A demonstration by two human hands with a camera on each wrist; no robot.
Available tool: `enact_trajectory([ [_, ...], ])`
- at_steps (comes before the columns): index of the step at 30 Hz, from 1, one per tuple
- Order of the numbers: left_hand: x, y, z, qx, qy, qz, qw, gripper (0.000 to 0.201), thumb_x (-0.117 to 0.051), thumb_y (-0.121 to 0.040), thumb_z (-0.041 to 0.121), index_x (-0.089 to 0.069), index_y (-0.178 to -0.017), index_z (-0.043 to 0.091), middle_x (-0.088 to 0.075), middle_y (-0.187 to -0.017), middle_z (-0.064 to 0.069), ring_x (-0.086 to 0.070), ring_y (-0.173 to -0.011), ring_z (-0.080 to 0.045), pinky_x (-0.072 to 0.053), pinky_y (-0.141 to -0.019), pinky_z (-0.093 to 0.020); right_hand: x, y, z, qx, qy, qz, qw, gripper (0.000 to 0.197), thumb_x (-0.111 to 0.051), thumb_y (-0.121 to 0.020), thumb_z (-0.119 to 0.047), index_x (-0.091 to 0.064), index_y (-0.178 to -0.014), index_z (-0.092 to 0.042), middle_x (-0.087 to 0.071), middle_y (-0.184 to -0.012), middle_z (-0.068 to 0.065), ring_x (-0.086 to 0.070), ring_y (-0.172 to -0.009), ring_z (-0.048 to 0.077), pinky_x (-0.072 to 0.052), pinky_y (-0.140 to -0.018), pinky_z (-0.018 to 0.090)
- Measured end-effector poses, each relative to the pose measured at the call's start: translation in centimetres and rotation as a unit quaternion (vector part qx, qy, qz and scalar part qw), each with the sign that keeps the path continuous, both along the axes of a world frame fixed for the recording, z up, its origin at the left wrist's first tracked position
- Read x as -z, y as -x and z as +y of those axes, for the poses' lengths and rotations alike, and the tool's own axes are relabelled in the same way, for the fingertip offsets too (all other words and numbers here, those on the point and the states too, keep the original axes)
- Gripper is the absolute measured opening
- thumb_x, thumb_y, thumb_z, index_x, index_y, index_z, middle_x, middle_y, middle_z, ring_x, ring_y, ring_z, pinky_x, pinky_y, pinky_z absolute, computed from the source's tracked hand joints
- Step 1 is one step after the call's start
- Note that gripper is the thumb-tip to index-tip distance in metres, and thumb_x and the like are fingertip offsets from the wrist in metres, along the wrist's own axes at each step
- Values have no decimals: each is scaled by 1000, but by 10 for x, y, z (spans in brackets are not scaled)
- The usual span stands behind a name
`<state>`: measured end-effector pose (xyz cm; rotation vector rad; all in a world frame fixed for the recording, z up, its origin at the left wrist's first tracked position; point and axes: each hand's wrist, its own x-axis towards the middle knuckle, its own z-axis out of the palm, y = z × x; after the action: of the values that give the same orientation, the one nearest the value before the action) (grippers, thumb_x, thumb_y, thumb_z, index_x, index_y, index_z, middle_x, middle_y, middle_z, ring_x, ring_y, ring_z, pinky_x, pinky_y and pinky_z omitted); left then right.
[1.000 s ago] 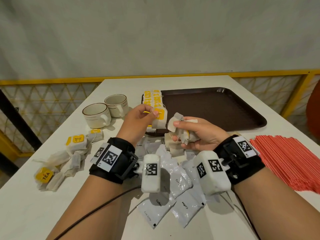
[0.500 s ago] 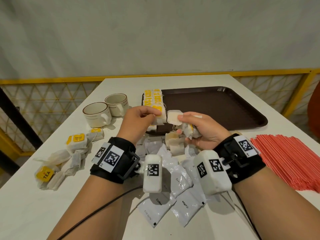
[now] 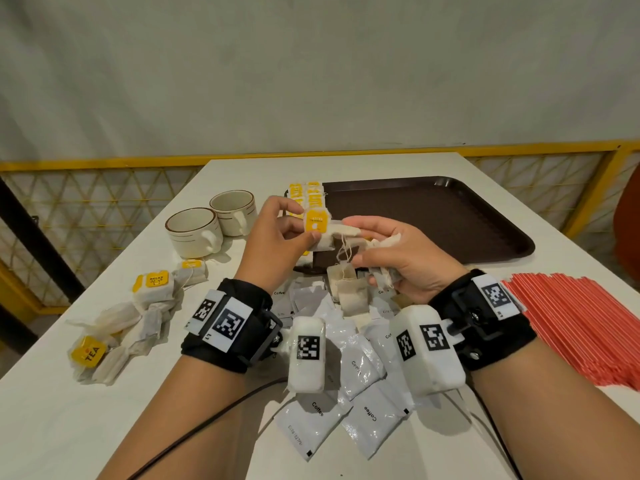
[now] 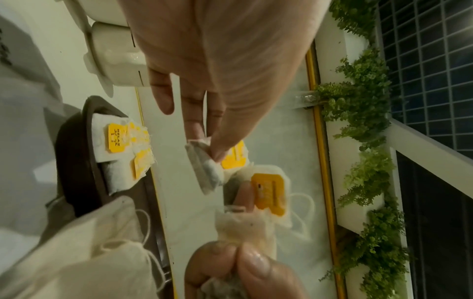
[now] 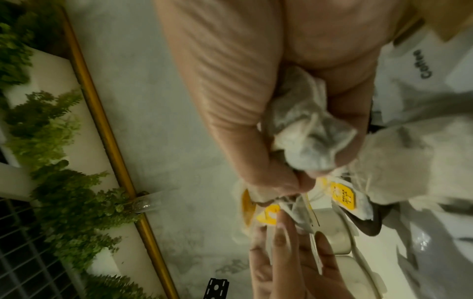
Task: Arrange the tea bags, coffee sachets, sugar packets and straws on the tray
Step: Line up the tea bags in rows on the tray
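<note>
Both hands meet above the near left corner of the tray [image 3: 450, 216]. Left hand [image 3: 277, 237] pinches one soft, gauzy tea bag [image 3: 317, 221] by its square yellow tag, thumb against fingertips. Right hand [image 3: 398, 258] curls round a crumpled bunch of tea bags [image 3: 381, 268], threads dangling. Just beyond the left hand, tagged bags [image 3: 308, 195] overlap on the smooth dark-brown plastic tray. Two round cream cups [image 3: 214, 223] stand to the left of that hand, loose tea bags [image 3: 121, 320] nearer on that side. Glossy white coffee sachets [image 3: 360, 368] lie under the wrists; thin red straws [image 3: 581, 327] spread right of the right hand. All rests on a matte white table [image 3: 69, 427], edged by yellow mesh railing [image 3: 86, 202] and a plain grey wall.
</note>
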<state>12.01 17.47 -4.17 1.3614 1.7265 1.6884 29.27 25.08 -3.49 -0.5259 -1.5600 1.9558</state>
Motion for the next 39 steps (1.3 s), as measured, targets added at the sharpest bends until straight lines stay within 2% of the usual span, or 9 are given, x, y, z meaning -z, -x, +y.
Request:
enact_trajectory([
  [5, 3, 1, 3, -21, -3, -1, 1000, 8, -65, -87, 7, -57, -87, 11, -66, -78, -9, -61, -66, -13, -46, -57, -20, 4, 4, 1, 34, 2, -29, 999, 21, -73, -69, -16, -70, -90, -14, -66, -81, 7, -60, -63, 12, -44, -44, 21],
  [8, 4, 2, 5, -28, -4, 15, 999, 3, -64, -88, 11, -63, -86, 9, -69, -90, -20, -66, -81, -29, -54, -75, -37, 5, 6, 0, 41, -12, -34, 999, 22, -72, -67, -22, -69, -87, -13, -65, -76, 6, -58, -60, 11, -43, -44, 21],
  [10, 3, 0, 4, -19, -8, 13, 1000, 7, -63, -89, 11, -65, -82, 13, -69, -88, -17, -64, -77, -23, -53, -74, -32, 6, 7, -1, 35, -14, -34, 999, 22, -72, -69, -23, -69, -88, -11, -64, -77, 8, -57, -58, 12, -42, -45, 22],
  [14, 2, -5, 2, 27, -14, -22, 999, 12, -62, -89, 9, -67, -79, 15, -67, -74, -1, -58, -58, 0, -43, -53, -10, 8, 10, -2, 57, -19, -44, 997, 7, -69, -82, -15, -66, -85, -10, -63, -73, 9, -55, -52, 14, -41, -42, 21],
  [17, 1, -8, 3, 44, -12, -28, 999, 11, -63, -88, 9, -68, -79, 15, -67, -75, 4, -57, -62, 5, -40, -55, -6, 9, 12, -3, 78, -37, -41, 995, 4, -67, -84, -10, -66, -85, -6, -63, -73, 9, -53, -52, 13, -46, -47, 20],
  [21, 3, -8, 4, 56, -5, -29, 998, 11, -68, -84, 14, -72, -78, 22, -71, -81, 8, -63, -81, -5, -48, -77, -19, 11, 15, -3, 121, -39, -18, 992, 2, -68, -83, -7, -67, -82, -7, -62, -69, 6, -53, -54, 11, -48, -52, 21],
  [26, 3, -8, 3, 63, 5, -38, 997, 11, -63, -89, 15, -72, -85, 19, -70, -82, 10, -61, -78, -1, -43, -70, -12, 11, 16, -4, 148, -8, -23, 989, 3, -69, -84, -9, -66, -85, -8, -60, -68, 8, -53, -54, 13, -46, -43, 21],
  [32, -2, -17, -2, 90, 3, -48, 995, 7, -66, -86, 20, -72, -83, 21, -71, -77, 11, -62, -74, 1, -48, -72, -15, 12, 18, -4, 159, 21, -35, 986, 6, -70, -83, -13, -67, -87, -10, -60, -68, 7, -55, -56, 13, -46, -51, 26],
  [39, 3, -6, 4, 4, -13, -4, 1000, 7, -65, -87, 11, -68, -87, 17, -71, -92, -12, -65, -87, -25, -51, -84, -34, 3, 13, -1, 118, 130, 9, 984, 6, -58, -90, -10, -59, -96, -9, -57, -73, 10, -57, -55, 14, -47, -47, 22],
])
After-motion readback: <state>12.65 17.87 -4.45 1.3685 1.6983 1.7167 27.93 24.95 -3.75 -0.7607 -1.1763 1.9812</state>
